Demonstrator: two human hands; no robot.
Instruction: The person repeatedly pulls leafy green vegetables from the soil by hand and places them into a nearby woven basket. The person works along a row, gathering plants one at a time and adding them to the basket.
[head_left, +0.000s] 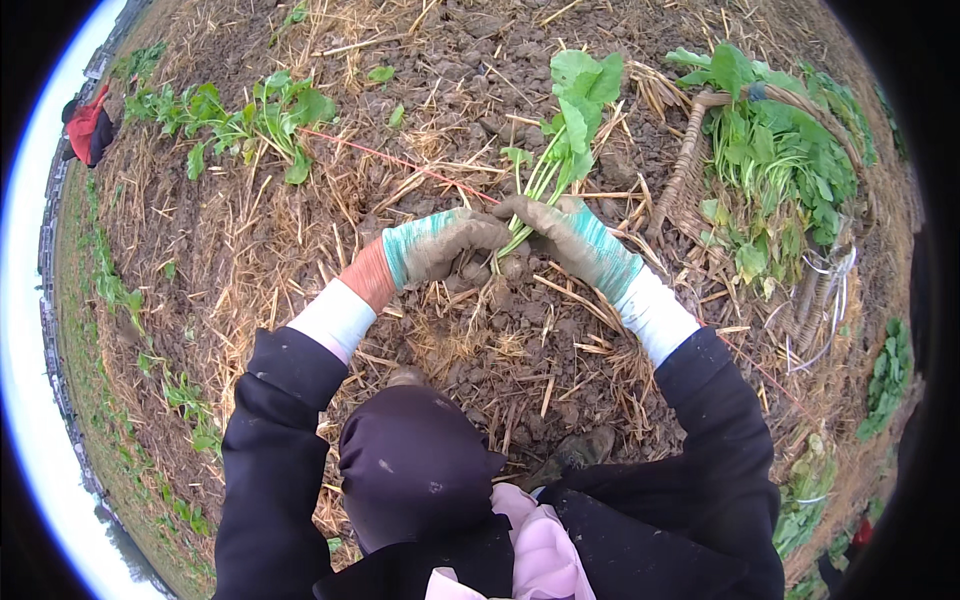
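Both hands wear muddy knit gloves with green cuffs and meet low over the soil ahead of my knee. My right hand (551, 225) is closed around the lower stems of a leafy green seedling (577, 112), whose broad leaves point up and away. Beside it, my left hand (465, 238) is curled at the base of the same stems, against clods of soil (499, 289); its fingertips are partly hidden, so its hold is unclear. A red string (397, 161) runs along the ground behind the hands.
A wicker basket (679, 169) full of leafy seedlings (780, 142) stands at right, white plastic ties beside it. Pulled-looking green plants (277, 112) lie at upper left. Straw covers the soil. A person in red (88, 127) is far left. Bundled greens (806, 495) lie lower right.
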